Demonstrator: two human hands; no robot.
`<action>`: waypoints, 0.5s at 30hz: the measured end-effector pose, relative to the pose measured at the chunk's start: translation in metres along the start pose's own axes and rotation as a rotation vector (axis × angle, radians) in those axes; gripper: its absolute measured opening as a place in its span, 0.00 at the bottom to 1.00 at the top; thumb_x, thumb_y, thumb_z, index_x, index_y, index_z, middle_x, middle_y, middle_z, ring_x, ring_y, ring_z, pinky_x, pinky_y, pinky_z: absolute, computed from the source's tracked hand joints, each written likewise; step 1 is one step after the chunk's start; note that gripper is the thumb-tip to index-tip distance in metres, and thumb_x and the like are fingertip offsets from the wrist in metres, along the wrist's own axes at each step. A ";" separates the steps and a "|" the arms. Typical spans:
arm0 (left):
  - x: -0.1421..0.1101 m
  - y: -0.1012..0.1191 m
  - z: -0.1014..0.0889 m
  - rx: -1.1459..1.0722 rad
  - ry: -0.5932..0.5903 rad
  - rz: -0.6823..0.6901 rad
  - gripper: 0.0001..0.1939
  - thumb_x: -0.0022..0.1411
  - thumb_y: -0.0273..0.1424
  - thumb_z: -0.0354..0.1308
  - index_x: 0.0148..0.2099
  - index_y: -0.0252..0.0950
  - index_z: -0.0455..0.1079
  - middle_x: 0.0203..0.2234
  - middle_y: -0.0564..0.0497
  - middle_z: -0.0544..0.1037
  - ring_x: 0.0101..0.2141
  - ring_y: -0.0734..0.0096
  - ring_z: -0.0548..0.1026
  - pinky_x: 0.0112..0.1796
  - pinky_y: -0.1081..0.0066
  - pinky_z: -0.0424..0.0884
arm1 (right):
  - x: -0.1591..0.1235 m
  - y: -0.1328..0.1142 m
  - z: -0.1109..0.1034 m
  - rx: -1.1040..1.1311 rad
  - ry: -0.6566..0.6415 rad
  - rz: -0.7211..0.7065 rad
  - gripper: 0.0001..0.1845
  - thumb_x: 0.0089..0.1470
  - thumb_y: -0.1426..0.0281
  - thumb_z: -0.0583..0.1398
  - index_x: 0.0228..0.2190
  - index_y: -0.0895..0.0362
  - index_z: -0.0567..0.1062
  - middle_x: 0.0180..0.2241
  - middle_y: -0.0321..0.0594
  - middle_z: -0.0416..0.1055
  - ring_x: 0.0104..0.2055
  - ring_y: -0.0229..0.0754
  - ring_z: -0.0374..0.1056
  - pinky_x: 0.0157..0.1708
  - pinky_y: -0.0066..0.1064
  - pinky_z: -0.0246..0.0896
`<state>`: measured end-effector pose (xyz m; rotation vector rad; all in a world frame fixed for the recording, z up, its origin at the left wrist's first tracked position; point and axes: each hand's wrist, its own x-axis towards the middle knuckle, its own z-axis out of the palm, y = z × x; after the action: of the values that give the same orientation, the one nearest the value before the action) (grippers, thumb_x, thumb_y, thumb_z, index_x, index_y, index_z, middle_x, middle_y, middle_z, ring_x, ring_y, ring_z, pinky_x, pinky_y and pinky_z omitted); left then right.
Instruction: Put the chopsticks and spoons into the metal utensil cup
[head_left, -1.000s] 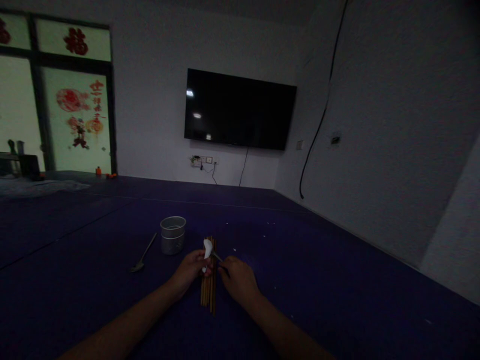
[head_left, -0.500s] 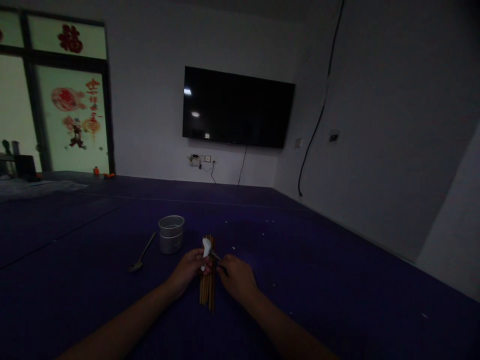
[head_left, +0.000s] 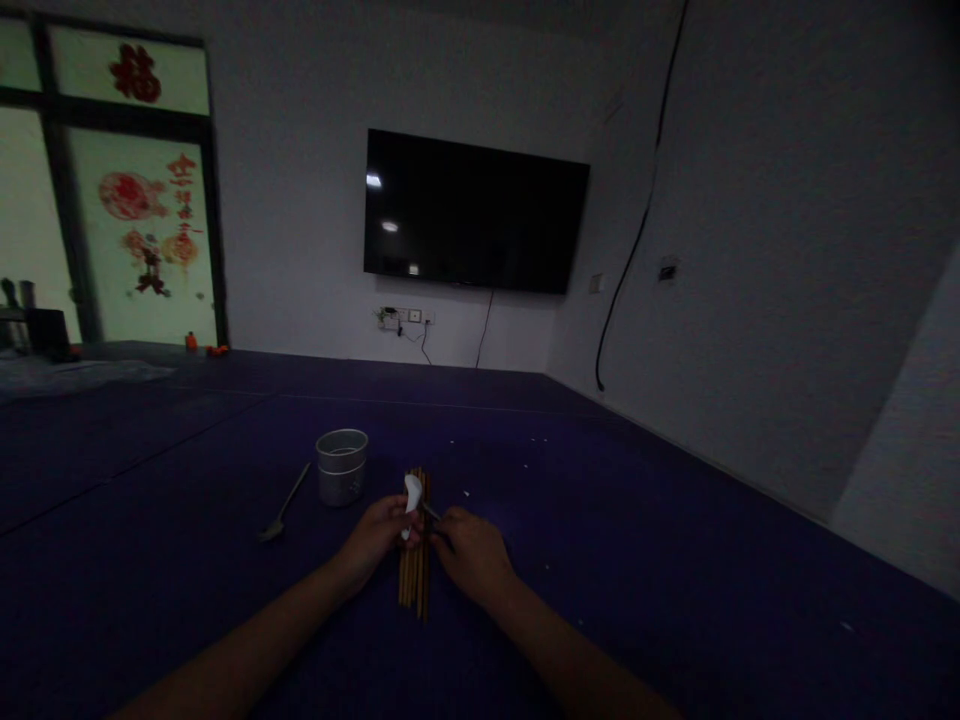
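Observation:
My left hand (head_left: pixel 384 528) is closed around a white soup spoon (head_left: pixel 413 490), its bowl up and away from me. My right hand (head_left: pixel 472 555) is closed on a thin metal utensil (head_left: pixel 431 511) with a dark handle part; its kind is hard to make out in the dim light. The utensil's far end lies close beside the white spoon; whether they touch, I cannot tell. Under and between both hands lies a bundle of wooden chopsticks (head_left: pixel 414 585), partly covered by my fingers.
A grey metal cup (head_left: pixel 342 478) stands left of the hands. Left of it lies a long-handled metal spoon or fork (head_left: pixel 274 528). Small white scraps (head_left: pixel 466 493) dot the purple floor covering (head_left: pixel 675 560). A television (head_left: pixel 476 212) hangs on the far wall.
The view has shifted very slightly. My right hand has barely moved, and a little less of the metal utensil shows. The white spoon stays in my left hand.

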<state>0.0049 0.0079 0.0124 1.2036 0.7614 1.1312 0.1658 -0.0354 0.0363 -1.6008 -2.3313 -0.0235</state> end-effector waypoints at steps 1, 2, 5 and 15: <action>0.000 0.000 0.000 -0.002 0.000 0.005 0.16 0.44 0.34 0.65 0.35 0.32 0.69 0.21 0.55 0.74 0.21 0.77 0.69 0.26 0.74 0.62 | 0.000 0.000 0.000 0.002 0.002 -0.003 0.14 0.61 0.68 0.51 0.42 0.53 0.75 0.40 0.41 0.72 0.42 0.41 0.69 0.39 0.29 0.57; 0.000 0.000 0.000 -0.003 0.000 0.009 0.16 0.44 0.35 0.64 0.36 0.32 0.69 0.21 0.55 0.74 0.21 0.77 0.69 0.26 0.74 0.62 | 0.000 0.000 0.000 0.004 0.006 -0.005 0.15 0.61 0.68 0.51 0.42 0.53 0.75 0.39 0.41 0.72 0.41 0.41 0.69 0.39 0.29 0.57; -0.001 -0.001 0.000 0.005 -0.010 0.014 0.16 0.45 0.35 0.64 0.36 0.32 0.70 0.22 0.54 0.74 0.21 0.76 0.69 0.26 0.74 0.62 | 0.000 0.000 0.001 0.010 0.012 -0.003 0.15 0.60 0.69 0.51 0.42 0.53 0.75 0.39 0.40 0.72 0.41 0.41 0.69 0.38 0.29 0.57; -0.001 0.000 0.000 0.024 -0.002 -0.002 0.16 0.46 0.35 0.63 0.36 0.33 0.69 0.23 0.54 0.74 0.22 0.76 0.69 0.27 0.74 0.62 | 0.000 0.001 0.001 0.005 0.002 -0.001 0.14 0.60 0.68 0.51 0.42 0.53 0.75 0.40 0.40 0.72 0.41 0.41 0.69 0.38 0.28 0.57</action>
<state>0.0045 0.0066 0.0117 1.2239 0.7764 1.1224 0.1665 -0.0353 0.0352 -1.5968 -2.3290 -0.0200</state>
